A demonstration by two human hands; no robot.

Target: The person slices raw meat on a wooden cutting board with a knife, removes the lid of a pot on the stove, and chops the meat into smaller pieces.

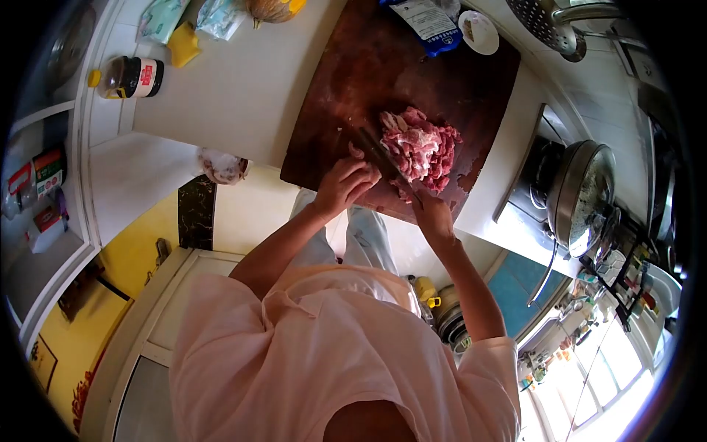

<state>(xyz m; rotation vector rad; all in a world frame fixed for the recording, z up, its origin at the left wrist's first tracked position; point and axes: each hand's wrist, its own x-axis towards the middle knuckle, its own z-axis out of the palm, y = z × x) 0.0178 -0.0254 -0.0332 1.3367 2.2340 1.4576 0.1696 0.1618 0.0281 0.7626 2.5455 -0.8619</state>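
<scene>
A heap of cut raw meat [423, 147] lies on the dark wooden cutting board [353, 74]. My right hand [433, 217] is wrapped round the handle of a kitchen knife [384, 156], its dark blade slanting up and left along the heap's left side. Left of the blade, near the board's front edge, my left hand [346, 184] is closed with curled fingers. A small strip of meat [356, 152] pokes out just beyond those fingers, which seem to press on it; the fingertips are partly hidden.
At the board's far end lie a blue-and-white packet [427, 26] and a small white dish [479, 32]. A lidded wok [582, 195] sits on the stove to the right. A dark-labelled bottle [132, 77] and a yellow cloth [183, 46] are at the left.
</scene>
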